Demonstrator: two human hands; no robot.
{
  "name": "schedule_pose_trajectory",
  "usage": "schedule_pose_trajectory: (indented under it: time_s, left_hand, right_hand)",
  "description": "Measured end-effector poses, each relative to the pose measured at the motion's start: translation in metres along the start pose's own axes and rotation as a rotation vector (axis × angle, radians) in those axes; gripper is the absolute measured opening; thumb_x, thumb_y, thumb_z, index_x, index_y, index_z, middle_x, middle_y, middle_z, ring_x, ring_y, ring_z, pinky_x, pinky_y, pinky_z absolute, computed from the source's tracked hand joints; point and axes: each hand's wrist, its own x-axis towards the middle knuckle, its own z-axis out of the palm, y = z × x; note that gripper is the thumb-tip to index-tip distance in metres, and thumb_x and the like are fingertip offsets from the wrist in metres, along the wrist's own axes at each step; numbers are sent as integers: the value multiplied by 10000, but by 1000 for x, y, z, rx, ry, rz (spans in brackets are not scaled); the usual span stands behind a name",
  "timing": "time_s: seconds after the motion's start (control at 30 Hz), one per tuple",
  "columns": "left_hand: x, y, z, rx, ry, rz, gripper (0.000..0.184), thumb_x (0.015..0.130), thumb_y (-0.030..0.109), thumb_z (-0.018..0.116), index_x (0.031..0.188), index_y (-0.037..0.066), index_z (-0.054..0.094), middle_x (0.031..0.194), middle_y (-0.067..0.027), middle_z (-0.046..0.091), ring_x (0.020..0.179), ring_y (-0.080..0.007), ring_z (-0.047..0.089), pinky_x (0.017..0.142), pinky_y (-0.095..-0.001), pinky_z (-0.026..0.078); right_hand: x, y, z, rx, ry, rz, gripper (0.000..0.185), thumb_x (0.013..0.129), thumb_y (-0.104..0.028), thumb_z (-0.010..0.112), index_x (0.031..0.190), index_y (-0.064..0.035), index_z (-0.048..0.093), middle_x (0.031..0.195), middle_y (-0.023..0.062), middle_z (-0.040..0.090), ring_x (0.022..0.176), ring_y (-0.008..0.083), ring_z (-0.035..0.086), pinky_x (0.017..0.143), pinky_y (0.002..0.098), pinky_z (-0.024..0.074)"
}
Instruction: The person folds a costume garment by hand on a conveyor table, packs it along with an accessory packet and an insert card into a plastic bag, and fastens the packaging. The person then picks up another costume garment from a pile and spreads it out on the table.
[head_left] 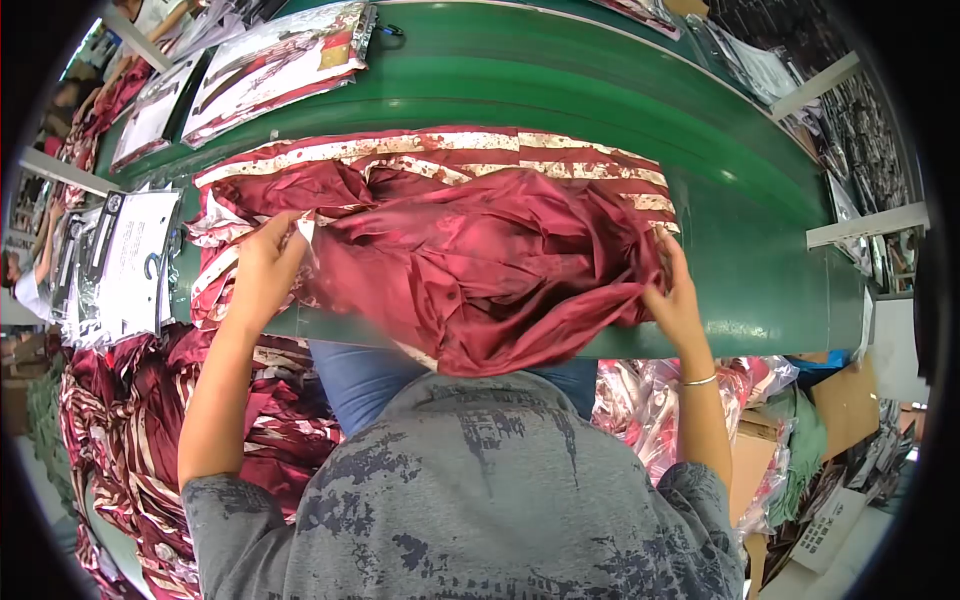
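Observation:
A dark red satin garment (500, 250) lies bunched across the green work surface in front of me, reaching over the near edge towards my lap. Cream-and-red striped cloth with stains (440, 148) is spread flat beneath and behind it. My left hand (268, 262) has its fingers closed on the garment's left end, by a small white tab. At the right end, my right hand (677, 295) holds the red fabric between thumb and fingers. Some fingertips are hidden in the folds.
Flat plastic-packed garments (280, 70) lie at the back left. Clear bags with printed white cards (120, 260) stack at the left edge. More red striped cloth (150, 440) is heaped below left. Plastic-wrapped pieces (650, 400) and a cardboard box (845, 400) sit at lower right.

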Motion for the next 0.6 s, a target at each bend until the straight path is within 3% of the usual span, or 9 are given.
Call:
schedule_pose_trajectory:
  time_s: [0.03,0.07,0.1,0.13,0.2,0.23,0.37,0.47,0.6]
  left_hand:
    - [-1,10,7,-27,47,72,228,921,45,535,1109,-17,649,810,-47,641,673,-108,555,636,-285,459]
    - [-1,16,10,-53,92,142,229,922,50,532,1108,-16,647,826,-49,643,680,-112,555,646,-288,460]
    - [2,-3,9,66,57,229,226,947,78,510,1103,-1,652,856,-29,631,727,-89,532,677,-262,444]
    - [5,-12,7,-84,56,76,228,954,92,507,1103,2,653,847,-15,619,737,-83,523,682,-258,438]
    - [8,-28,4,-383,57,-239,233,966,119,502,1103,8,656,829,12,597,757,-71,504,691,-250,425]
    - [9,-47,-1,-415,9,-363,241,979,150,496,1085,4,655,817,41,565,754,-64,486,677,-259,413]
    - [6,-42,1,-129,6,-271,252,1006,197,512,1075,-10,638,767,-20,548,743,-92,478,673,-287,414]
    - [7,-19,6,-30,93,-158,257,1006,227,547,1049,-12,630,746,-55,533,733,-109,481,671,-303,421]
    - [7,9,13,72,190,-28,232,1004,220,575,1012,-7,626,770,-179,613,666,-266,575,660,-375,462]
  right_hand:
    - [0,-8,0,-128,-120,-20,616,835,56,642,1425,12,468,1518,187,450,1403,261,454,1132,361,388]
    - [3,-20,4,-339,-117,-298,495,855,36,658,1337,21,544,1402,184,570,1320,267,543,1079,362,442]
    - [1,-13,3,-320,-130,-239,378,888,-2,649,1259,27,585,1292,174,629,1225,259,596,1029,358,469]
    - [-4,0,-1,-301,-143,-178,271,921,-40,641,1182,33,626,1183,165,688,1131,251,649,978,354,496]
    - [-7,47,-20,-175,153,187,183,1006,-144,581,1021,13,673,973,73,717,907,164,651,844,305,507]
    - [-9,55,-32,239,108,370,257,1052,-229,531,1008,-26,681,958,-2,681,858,70,573,770,248,475]
    - [-16,65,-40,242,-10,570,276,1046,-249,557,1091,-3,675,965,-22,670,894,38,556,806,204,446]
    - [-9,1,-21,266,174,586,317,1046,-283,565,1173,-9,660,929,-33,630,844,45,551,765,210,442]
    - [-4,7,1,129,211,380,369,1037,-284,579,1225,25,651,1032,15,664,934,96,569,864,239,451]
